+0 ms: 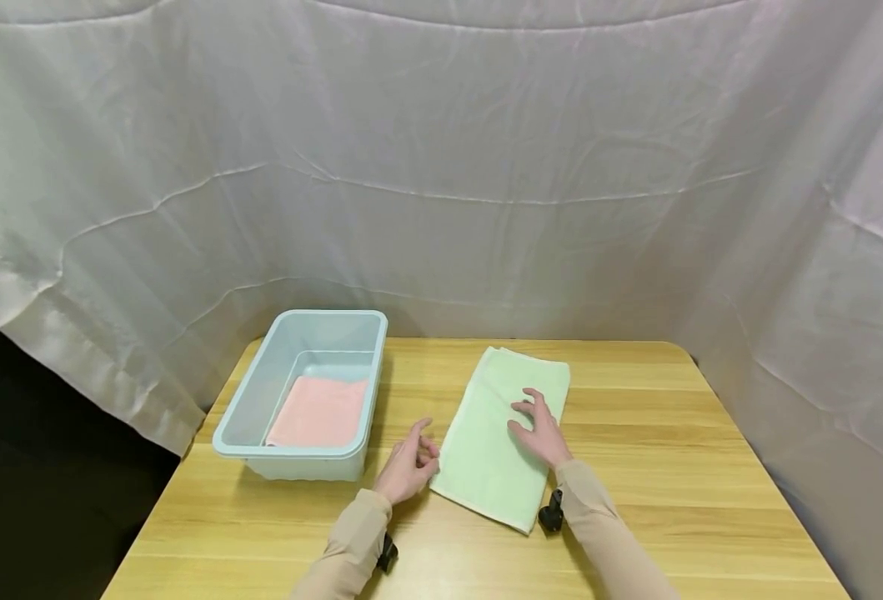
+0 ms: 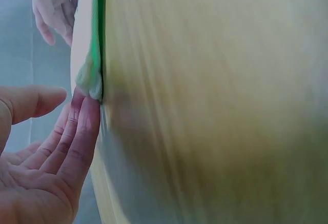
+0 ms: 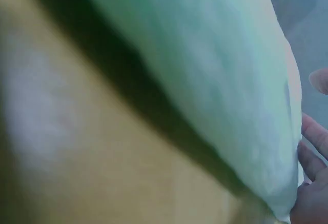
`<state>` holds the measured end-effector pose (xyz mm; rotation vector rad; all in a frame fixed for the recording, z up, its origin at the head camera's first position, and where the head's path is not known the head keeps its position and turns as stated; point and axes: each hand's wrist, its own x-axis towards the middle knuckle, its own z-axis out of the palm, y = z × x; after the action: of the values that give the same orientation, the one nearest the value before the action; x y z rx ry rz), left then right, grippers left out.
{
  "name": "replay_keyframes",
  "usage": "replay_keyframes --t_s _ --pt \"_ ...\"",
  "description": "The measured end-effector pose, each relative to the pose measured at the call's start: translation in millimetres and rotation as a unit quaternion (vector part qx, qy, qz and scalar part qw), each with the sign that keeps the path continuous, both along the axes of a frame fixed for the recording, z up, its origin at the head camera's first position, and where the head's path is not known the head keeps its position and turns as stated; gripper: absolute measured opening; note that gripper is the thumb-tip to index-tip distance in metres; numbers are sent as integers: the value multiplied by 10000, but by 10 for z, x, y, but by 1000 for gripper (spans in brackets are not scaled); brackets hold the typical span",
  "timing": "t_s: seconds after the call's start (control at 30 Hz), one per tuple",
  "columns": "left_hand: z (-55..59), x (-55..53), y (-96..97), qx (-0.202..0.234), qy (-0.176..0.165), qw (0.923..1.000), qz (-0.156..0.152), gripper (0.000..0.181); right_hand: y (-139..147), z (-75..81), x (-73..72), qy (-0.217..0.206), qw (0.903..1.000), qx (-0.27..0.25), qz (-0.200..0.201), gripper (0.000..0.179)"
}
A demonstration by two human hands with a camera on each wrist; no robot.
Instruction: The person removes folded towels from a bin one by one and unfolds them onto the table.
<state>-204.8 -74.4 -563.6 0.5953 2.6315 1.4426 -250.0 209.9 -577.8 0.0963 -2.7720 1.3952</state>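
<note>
A pale green towel (image 1: 499, 437), folded and lying at a slant, rests on the wooden table. My left hand (image 1: 408, 468) is at its left edge. In the left wrist view, the fingertips (image 2: 89, 106) touch the towel's folded edge (image 2: 92, 70), with the thumb held apart. Over the towel's right half is my right hand (image 1: 540, 429), fingers loosely spread and pinching nothing. The right wrist view has the right hand's fingers (image 3: 313, 155) beside the towel (image 3: 215, 80); whether they press on it I cannot tell.
Left of the towel stands a light blue plastic bin (image 1: 231, 433) with a folded pink cloth (image 1: 321, 412) on its floor. A pale grey curtain (image 1: 486, 250) hangs behind and around the wooden table (image 1: 674, 467). A black wrist device (image 1: 551, 512) sits by the right sleeve.
</note>
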Motion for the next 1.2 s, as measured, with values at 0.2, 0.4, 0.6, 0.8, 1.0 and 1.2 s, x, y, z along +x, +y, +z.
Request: replay_keyframes --t_s 0.2,0.4,0.6,0.8,1.0,1.2 --pt "-38 30 -15 49 132 9999 48 62 -44 23 241 583 9963 276 -564 54" --pt "-42 50 -2 -13 166 9998 116 63 -48 54 422 247 9972 404 -583 58" --pt "-18 93 19 -61 -136 9999 30 66 -62 66 361 -5 9996 165 -215 64" --pt "1 139 34 321 -513 9981 -111 69 -59 24 191 74 9998 53 184 66" --pt "-3 154 44 896 -873 9921 -73 73 -90 5 86 276 9988 139 385 61" --pt "-13 160 37 1097 -1178 9869 108 72 -275 32 196 729 9972 5 139 51"
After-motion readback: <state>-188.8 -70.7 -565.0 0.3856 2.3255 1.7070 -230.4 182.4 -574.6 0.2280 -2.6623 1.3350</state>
